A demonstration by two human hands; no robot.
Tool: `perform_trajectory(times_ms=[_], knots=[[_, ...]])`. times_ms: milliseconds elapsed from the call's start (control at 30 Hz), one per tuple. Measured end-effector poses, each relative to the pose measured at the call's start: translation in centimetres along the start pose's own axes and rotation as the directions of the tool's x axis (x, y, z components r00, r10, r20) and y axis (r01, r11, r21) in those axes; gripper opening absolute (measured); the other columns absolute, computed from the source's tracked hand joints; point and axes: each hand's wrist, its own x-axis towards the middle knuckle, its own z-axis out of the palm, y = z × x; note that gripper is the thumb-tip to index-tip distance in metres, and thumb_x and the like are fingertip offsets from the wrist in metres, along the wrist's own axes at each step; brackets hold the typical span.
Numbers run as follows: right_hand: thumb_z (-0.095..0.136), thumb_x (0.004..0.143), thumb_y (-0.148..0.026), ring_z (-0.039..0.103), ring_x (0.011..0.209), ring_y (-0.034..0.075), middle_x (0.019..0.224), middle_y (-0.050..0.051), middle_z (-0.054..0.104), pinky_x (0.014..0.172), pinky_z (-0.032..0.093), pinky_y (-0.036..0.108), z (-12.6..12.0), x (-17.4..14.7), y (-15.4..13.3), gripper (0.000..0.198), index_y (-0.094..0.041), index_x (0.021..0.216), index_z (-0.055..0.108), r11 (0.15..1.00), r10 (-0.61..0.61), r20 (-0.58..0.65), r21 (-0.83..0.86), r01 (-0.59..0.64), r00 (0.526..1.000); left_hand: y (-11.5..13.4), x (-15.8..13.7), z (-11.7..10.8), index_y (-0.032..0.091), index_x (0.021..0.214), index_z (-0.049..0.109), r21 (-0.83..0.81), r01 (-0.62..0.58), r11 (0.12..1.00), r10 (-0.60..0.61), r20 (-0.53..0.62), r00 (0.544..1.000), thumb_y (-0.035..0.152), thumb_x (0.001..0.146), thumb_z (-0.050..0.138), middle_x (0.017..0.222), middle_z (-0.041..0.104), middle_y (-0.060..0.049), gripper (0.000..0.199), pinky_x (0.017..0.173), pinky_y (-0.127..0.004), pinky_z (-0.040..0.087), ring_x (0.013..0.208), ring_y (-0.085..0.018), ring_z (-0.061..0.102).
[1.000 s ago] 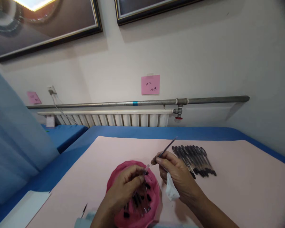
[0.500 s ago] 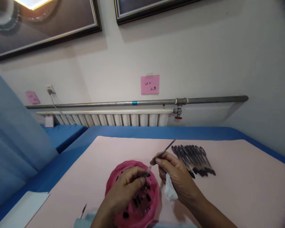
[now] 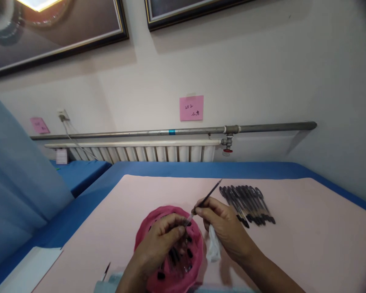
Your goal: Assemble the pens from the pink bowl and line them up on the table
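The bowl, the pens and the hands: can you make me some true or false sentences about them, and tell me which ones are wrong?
1. The left hand is over the bowl, pinching a small clear tube. True.
2. The right hand holds a thin dark stick. True.
3. The white tissue hangs from the left hand. False: the white tissue hangs from the right hand.
4. The row of pens lies on the pink sheet. True.
5. The row of pens is on the left of the bowl in the picture. False: it is on the right.
6. Nothing lies in the bowl. False: dark pieces lie in it.
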Motion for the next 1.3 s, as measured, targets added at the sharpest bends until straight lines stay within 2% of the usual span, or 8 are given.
perform_trajectory(times_ms=[133, 367, 500, 567, 733, 867, 1033, 1300], knots=[[0.061, 0.068, -0.024, 0.035, 0.044, 0.008, 0.051, -0.007, 0.048, 0.043, 0.027, 0.021, 0.1, 0.0, 0.3, 0.005, -0.019, 0.068, 0.062, 0.999, 0.033, 0.043, -0.035, -0.032, 0.999, 0.1, 0.2, 0.1, 0.018, 0.094, 0.060, -0.020, 0.022, 1.000, -0.022, -0.009, 1.000, 0.031, 0.077, 0.058, 0.064, 0.058, 0.002, 0.022, 0.054, -0.022, 0.042, 0.051, -0.010, 0.054], [0.062, 0.073, -0.037, 0.035, 0.043, 0.008, 0.046, -0.008, 0.043, 0.044, 0.029, 0.022, -0.1, 0.2, 0.5, 0.019, -0.020, 0.067, 0.059, 1.000, -0.026, -0.086, -0.019, 0.025, 0.996, 0.5, -0.1, 0.4, 0.018, 0.086, 0.061, -0.039, 0.056, 0.998, -0.055, 0.029, 0.998, 0.031, 0.075, 0.061, 0.065, 0.059, 0.001, 0.017, 0.050, -0.020, 0.041, 0.050, -0.009, 0.054], [0.064, 0.070, -0.032, 0.050, 0.058, 0.012, 0.064, -0.002, 0.059, 0.055, 0.039, 0.023, 0.3, -0.1, 0.7, 0.014, -0.018, 0.071, 0.064, 0.998, 0.016, 0.041, -0.064, -0.013, 0.999, 0.4, -0.2, 0.3, 0.017, 0.087, 0.061, -0.051, 0.061, 0.997, -0.060, 0.012, 0.998, 0.031, 0.075, 0.061, 0.061, 0.059, 0.002, 0.018, 0.049, -0.020, 0.040, 0.048, -0.009, 0.054], [0.063, 0.071, -0.033, 0.051, 0.059, 0.012, 0.072, -0.001, 0.062, 0.054, 0.039, 0.023, 0.3, -0.1, 0.7, 0.018, -0.019, 0.080, 0.065, 0.999, 0.023, 0.026, -0.044, -0.022, 0.999, 0.3, -0.2, 0.1, 0.017, 0.088, 0.061, -0.071, 0.056, 0.996, -0.056, 0.007, 0.998, 0.030, 0.074, 0.061, 0.060, 0.059, 0.002, 0.019, 0.049, -0.020, 0.041, 0.048, -0.009, 0.055], [0.058, 0.072, -0.027, 0.049, 0.055, 0.012, 0.064, -0.003, 0.058, 0.054, 0.038, 0.023, -0.5, 0.5, 1.2, 0.007, -0.020, 0.071, 0.061, 0.977, -0.014, 0.000, -0.211, 0.014, 1.000, 0.6, 0.2, -0.7, 0.014, 0.089, 0.060, -0.248, 0.003, 0.969, -0.050, -0.185, 0.981, 0.029, 0.070, 0.066, 0.063, 0.060, 0.001, 0.024, 0.047, -0.019, 0.042, 0.047, -0.007, 0.053], [0.052, 0.072, -0.016, 0.056, 0.068, 0.015, 0.068, -0.002, 0.062, 0.064, 0.041, 0.026, -0.9, 0.3, 1.9, 0.012, -0.020, 0.067, 0.061, 0.810, -0.066, 0.236, -0.554, 0.191, 0.969, 1.1, 0.4, -1.3, 0.014, 0.086, 0.058, -0.358, -0.080, 0.930, -0.055, -0.352, 0.934, 0.025, 0.067, 0.068, 0.062, 0.059, 0.002, 0.024, 0.043, -0.017, 0.039, 0.048, -0.007, 0.052], [0.046, 0.074, -0.009, 0.056, 0.063, 0.016, 0.069, -0.001, 0.063, 0.058, 0.037, 0.025, -0.3, -0.7, 2.7, 0.021, -0.022, 0.072, 0.062, 0.494, -0.075, 0.462, -0.753, 0.435, 0.884, 1.1, 0.4, -1.2, 0.014, 0.084, 0.058, -0.337, -0.060, 0.940, -0.058, -0.330, 0.942, 0.025, 0.068, 0.067, 0.064, 0.059, 0.001, 0.022, 0.041, -0.017, 0.040, 0.047, -0.006, 0.050], [0.048, 0.079, -0.013, 0.060, 0.065, 0.018, 0.075, 0.000, 0.067, 0.054, 0.035, 0.024, 0.0, -0.6, 3.8, 0.021, -0.025, 0.087, 0.063, 0.290, -0.047, 0.511, -0.816, 0.501, 0.859, 0.9, 0.4, -1.0, 0.014, 0.083, 0.058, -0.332, -0.053, 0.942, -0.055, -0.308, 0.950, 0.025, 0.069, 0.065, 0.063, 0.057, 0.001, 0.019, 0.041, -0.016, 0.040, 0.047, -0.006, 0.051]])
